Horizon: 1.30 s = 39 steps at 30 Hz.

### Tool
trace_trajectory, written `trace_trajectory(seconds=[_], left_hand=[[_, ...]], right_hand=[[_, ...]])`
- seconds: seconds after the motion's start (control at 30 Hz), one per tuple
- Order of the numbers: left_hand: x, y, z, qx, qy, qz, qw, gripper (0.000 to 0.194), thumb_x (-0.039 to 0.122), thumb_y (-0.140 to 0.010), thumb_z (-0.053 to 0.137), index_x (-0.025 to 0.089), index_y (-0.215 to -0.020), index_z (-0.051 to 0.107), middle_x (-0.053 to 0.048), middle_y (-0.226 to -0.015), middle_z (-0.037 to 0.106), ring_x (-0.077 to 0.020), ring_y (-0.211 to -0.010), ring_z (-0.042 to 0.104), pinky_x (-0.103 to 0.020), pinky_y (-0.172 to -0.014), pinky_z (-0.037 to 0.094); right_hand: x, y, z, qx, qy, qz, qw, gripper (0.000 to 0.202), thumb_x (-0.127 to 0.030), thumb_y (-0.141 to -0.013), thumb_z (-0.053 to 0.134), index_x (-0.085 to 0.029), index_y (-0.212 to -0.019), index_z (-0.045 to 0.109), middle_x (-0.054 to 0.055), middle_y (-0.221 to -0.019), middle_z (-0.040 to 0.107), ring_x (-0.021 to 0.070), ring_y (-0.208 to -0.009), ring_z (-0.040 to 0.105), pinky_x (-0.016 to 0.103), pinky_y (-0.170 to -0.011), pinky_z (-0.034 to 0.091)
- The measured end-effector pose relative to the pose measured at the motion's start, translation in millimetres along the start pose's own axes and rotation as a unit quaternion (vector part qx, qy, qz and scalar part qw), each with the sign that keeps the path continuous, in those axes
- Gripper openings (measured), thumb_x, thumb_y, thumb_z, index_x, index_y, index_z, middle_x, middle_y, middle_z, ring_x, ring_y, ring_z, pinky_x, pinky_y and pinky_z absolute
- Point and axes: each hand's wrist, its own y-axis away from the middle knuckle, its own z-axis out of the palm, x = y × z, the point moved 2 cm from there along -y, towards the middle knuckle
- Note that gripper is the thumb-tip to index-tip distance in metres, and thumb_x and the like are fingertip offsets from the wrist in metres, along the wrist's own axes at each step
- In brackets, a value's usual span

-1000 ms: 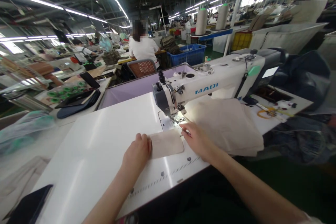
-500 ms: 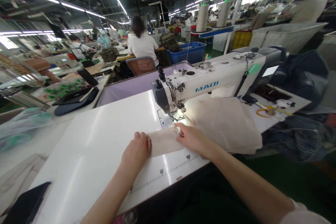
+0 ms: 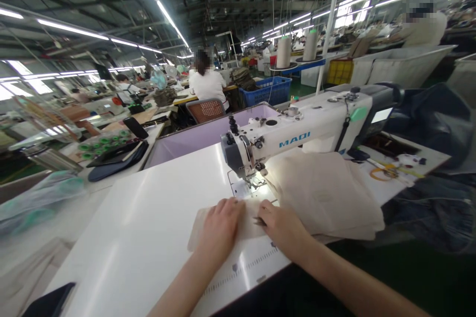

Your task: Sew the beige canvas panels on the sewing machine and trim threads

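A flat beige fabric piece [image 3: 199,228] lies on the white table in front of the sewing machine [image 3: 297,131]. My left hand [image 3: 221,223] rests palm down across it, fingers bent over its far edge; the thumb is hidden. Close by on the right, my right hand [image 3: 280,228] is closed around small dark thread snips [image 3: 259,221], whose tips point left over the cloth. Its fingertips touch the fabric's right part. The lit needle area [image 3: 256,181] is just beyond both hands, and the fabric lies on the near side of it.
A stack of beige cloth [image 3: 327,193] sits right of the needle, under the machine arm. Yellow-handled scissors [image 3: 383,172] lie farther right. A dark phone [image 3: 50,299] is at the near left. Beyond are a lilac bin [image 3: 178,146], a blue crate [image 3: 267,90] and a seated person [image 3: 208,84].
The fabric piece has turned and shifted, now reaching out left of my left hand. My left hand has moved right, closer to the right one. The snips show more clearly. The camera view has tilted.
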Motion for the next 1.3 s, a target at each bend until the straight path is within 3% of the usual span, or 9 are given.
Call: trace_trajectory(seconds=[0.07, 0.1, 0.23, 0.4, 0.57, 0.8, 1.0, 1.3], left_hand=[[11.8, -5.8, 6.4, 0.034, 0.039, 0.092, 0.994, 0.038, 0.013, -0.098, 0.048, 0.025, -0.133, 0.056, -0.007, -0.135, 0.06, -0.0238, -0.123, 0.053, -0.039, -0.099, 0.047], [15.5, -9.2, 10.3, 0.044, 0.046, 0.105, 0.992, 0.039, 0.016, -0.099, 0.048, 0.025, -0.137, 0.054, -0.006, -0.136, 0.06, -0.0241, -0.124, 0.053, -0.039, -0.1, 0.046], [18.4, -25.0, 22.2, 0.07, 0.018, 0.05, 0.996, 0.035, 0.025, -0.101, 0.049, 0.021, -0.134, 0.057, -0.009, -0.129, 0.064, -0.0267, -0.116, 0.057, -0.041, -0.092, 0.05], [13.4, -42.0, 22.7, 0.072, -0.006, 0.022, 0.997, 0.029, 0.022, -0.1, 0.049, 0.019, -0.127, 0.061, -0.01, -0.132, 0.062, -0.0262, -0.116, 0.056, -0.04, -0.092, 0.051], [10.5, -46.3, 23.2, 0.056, -0.002, 0.041, 0.998, 0.026, 0.019, -0.1, 0.049, 0.021, -0.121, 0.064, -0.009, -0.124, 0.065, -0.0245, -0.111, 0.058, -0.038, -0.09, 0.051], [1.1, -48.1, 27.6, 0.076, 0.011, 0.044, 0.996, 0.035, 0.023, -0.102, 0.047, 0.019, -0.134, 0.058, -0.009, -0.133, 0.063, -0.027, -0.119, 0.055, -0.041, -0.095, 0.051], [-1.9, -47.7, 30.0, 0.101, 0.022, 0.053, 0.993, 0.037, 0.025, -0.102, 0.045, 0.022, -0.137, 0.057, -0.009, -0.133, 0.064, -0.0266, -0.118, 0.055, -0.04, -0.093, 0.051], [-4.2, -46.3, 31.7, 0.094, 0.026, 0.063, 0.993, 0.038, 0.026, -0.102, 0.045, 0.025, -0.137, 0.058, -0.007, -0.136, 0.064, -0.0254, -0.12, 0.055, -0.039, -0.097, 0.05]], right_hand=[[1.4, 5.4, 1.8, -0.008, 0.025, -0.03, 0.999, 0.024, -0.005, -0.095, 0.046, -0.016, -0.104, 0.064, 0.008, -0.109, 0.068, 0.0193, -0.085, 0.069, 0.028, -0.07, 0.048], [2.2, 7.1, 1.4, -0.011, 0.035, -0.037, 0.999, 0.025, -0.003, -0.094, 0.046, -0.015, -0.106, 0.064, 0.008, -0.109, 0.069, 0.0197, -0.086, 0.069, 0.028, -0.07, 0.049], [3.7, 3.5, -4.1, -0.016, 0.069, -0.039, 0.997, 0.026, -0.003, -0.092, 0.048, -0.016, -0.108, 0.064, 0.007, -0.106, 0.07, 0.0197, -0.079, 0.069, 0.028, -0.065, 0.049], [3.4, -14.6, -10.1, -0.011, 0.087, -0.011, 0.996, 0.026, -0.003, -0.095, 0.045, -0.016, -0.104, 0.066, 0.007, -0.103, 0.07, 0.0205, -0.079, 0.071, 0.027, -0.061, 0.048], [2.0, -20.8, -13.7, -0.015, 0.079, 0.0, 0.997, 0.027, -0.005, -0.096, 0.045, -0.017, -0.107, 0.066, 0.008, -0.105, 0.071, 0.0206, -0.081, 0.071, 0.026, -0.063, 0.049], [2.6, -22.1, -10.3, -0.007, 0.091, 0.002, 0.996, 0.03, -0.003, -0.094, 0.045, -0.016, -0.113, 0.066, 0.007, -0.107, 0.07, 0.0212, -0.08, 0.072, 0.028, -0.062, 0.052], [1.2, -21.7, -11.4, -0.006, 0.088, 0.004, 0.996, 0.031, -0.005, -0.095, 0.046, -0.015, -0.118, 0.064, 0.009, -0.108, 0.07, 0.0208, -0.08, 0.072, 0.028, -0.063, 0.053], [0.3, -20.8, -10.5, -0.022, 0.11, 0.007, 0.994, 0.033, -0.007, -0.097, 0.043, -0.016, -0.121, 0.064, 0.009, -0.111, 0.068, 0.0212, -0.08, 0.072, 0.027, -0.063, 0.054]])
